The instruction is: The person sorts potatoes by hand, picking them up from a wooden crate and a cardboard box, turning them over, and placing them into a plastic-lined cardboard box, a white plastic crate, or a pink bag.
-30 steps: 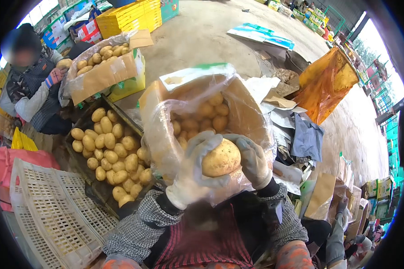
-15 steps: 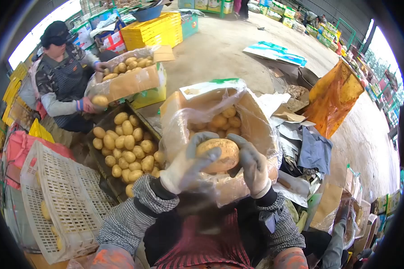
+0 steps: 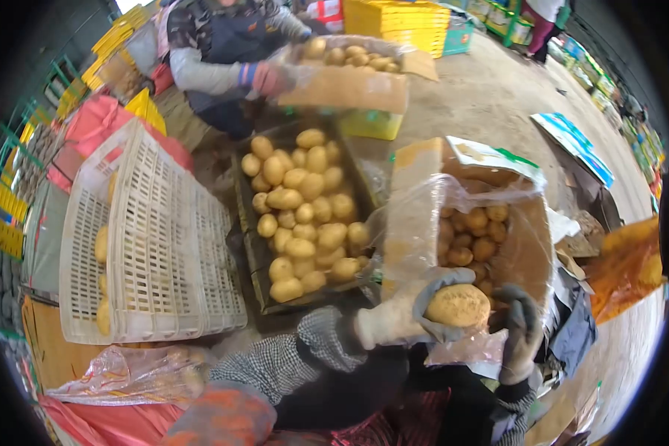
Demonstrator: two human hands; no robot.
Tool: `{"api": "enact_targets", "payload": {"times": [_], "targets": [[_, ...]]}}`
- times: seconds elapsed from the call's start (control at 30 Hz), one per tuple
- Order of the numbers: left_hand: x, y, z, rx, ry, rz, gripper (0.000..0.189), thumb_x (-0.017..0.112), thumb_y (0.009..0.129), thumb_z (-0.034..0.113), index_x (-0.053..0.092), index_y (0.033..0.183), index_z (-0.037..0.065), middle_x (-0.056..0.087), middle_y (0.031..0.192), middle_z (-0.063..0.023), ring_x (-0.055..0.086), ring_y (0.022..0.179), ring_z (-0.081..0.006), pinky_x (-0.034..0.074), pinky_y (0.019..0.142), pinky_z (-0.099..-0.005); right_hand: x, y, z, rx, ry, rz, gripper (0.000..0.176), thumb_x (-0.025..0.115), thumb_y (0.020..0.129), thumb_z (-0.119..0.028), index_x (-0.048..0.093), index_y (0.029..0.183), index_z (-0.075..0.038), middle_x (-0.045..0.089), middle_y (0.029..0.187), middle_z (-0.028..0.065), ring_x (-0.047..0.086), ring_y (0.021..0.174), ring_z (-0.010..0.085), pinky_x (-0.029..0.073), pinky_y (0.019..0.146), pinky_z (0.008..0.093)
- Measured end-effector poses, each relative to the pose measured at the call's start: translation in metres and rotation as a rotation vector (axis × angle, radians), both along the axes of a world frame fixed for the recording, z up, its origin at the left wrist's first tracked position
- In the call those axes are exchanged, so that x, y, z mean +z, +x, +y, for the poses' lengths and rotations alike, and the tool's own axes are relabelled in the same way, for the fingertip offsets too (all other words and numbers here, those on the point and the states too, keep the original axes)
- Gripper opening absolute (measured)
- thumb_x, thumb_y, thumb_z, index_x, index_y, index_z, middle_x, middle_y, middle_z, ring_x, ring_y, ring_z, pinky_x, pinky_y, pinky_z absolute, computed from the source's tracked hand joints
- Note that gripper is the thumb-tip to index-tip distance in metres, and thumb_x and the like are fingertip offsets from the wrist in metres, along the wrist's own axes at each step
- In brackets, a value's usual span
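Observation:
My left hand (image 3: 403, 311), in a grey-and-white work glove, is wrapped around a large potato (image 3: 459, 305). Just to the right, my gloved right hand (image 3: 522, 333) is apart from the potato, its fingers loosely curved and spread, with nothing in them. Behind both hands stands a cardboard box (image 3: 412, 201) lined with clear plastic, with potatoes (image 3: 477, 234) in its bottom. Left of the box, a dark tray (image 3: 247, 245) holds many loose potatoes (image 3: 305, 197).
A white plastic crate (image 3: 175, 245) stands tilted at left, potatoes showing through it. Across from me a co-worker (image 3: 227, 56) handles another potato-filled cardboard box (image 3: 342, 88). Yellow crates (image 3: 398, 26) are stacked behind. Orange plastic sheeting (image 3: 624, 260) and flattened cardboard lie at right.
My view has swung left, so the box and tray appear further right. My right hand has let go of the potato and moved off it; my left hand keeps hold.

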State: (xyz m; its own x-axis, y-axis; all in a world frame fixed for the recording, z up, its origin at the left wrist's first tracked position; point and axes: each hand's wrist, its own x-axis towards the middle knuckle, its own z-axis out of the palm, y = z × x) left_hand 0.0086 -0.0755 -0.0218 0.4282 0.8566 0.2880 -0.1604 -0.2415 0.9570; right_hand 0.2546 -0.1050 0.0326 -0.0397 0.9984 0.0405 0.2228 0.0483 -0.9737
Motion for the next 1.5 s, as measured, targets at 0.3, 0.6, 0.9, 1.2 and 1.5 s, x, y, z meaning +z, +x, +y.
{"api": "enact_targets", "payload": {"times": [0.3,0.6,0.9,1.2,1.5], "targets": [[-0.18,-0.203,-0.022,0.787,-0.406,0.349,0.079,0.082,0.075,0.004,0.039,0.141,0.005,0.05,0.132,-0.0126,0.056,0.119,-0.0222,0.053,0.098,-0.0338,-0.024,0.042,0.023,-0.246,0.01,-0.154,0.041,0.046,0.104,-0.027,0.056,0.132,0.001,0.067,0.109,0.0121,0.055,0.068,0.0098,0.046,0.069,0.0235],[-0.22,-0.185,0.014,0.64,-0.168,0.758,0.073,0.084,0.073,0.022,0.045,0.133,0.007,0.05,0.128,-0.015,0.051,0.12,-0.0308,0.043,0.105,-0.0403,-0.039,0.04,0.033,-0.098,-0.063,-0.274,0.041,0.048,0.102,-0.031,0.055,0.131,-0.002,0.066,0.103,0.009,0.053,0.067,0.0107,0.045,0.072,0.0278],[-0.205,-0.21,0.024,0.189,-0.339,1.106,0.054,0.084,0.07,0.032,0.055,0.109,0.009,0.062,0.103,-0.0175,0.062,0.096,-0.0387,0.051,0.083,-0.048,-0.047,0.027,0.039,-0.108,-0.088,-0.327,0.039,0.049,0.102,-0.031,0.058,0.127,-0.003,0.066,0.103,0.0075,0.055,0.069,0.0117,0.046,0.072,0.0285],[-0.218,-0.184,0.137,0.199,-0.288,1.124,0.076,0.074,0.079,0.032,0.042,0.144,0.01,0.048,0.14,-0.0215,0.048,0.129,-0.0391,0.04,0.108,-0.0455,-0.04,0.014,0.047,-0.18,-0.087,-0.336,0.037,0.052,0.1,-0.027,0.06,0.126,-0.001,0.068,0.102,0.0107,0.058,0.072,0.0138,0.048,0.071,0.0289],[-0.209,-0.118,0.09,0.175,-0.14,0.797,0.073,0.075,0.079,0.03,0.045,0.141,0.007,0.057,0.129,-0.0196,0.057,0.117,-0.0377,0.047,0.099,-0.0451,-0.046,0.021,0.048,-0.186,-0.12,-0.289,0.037,0.054,0.099,-0.027,0.061,0.125,-0.002,0.069,0.102,0.01,0.058,0.074,0.0134,0.048,0.07,0.0277]]}}
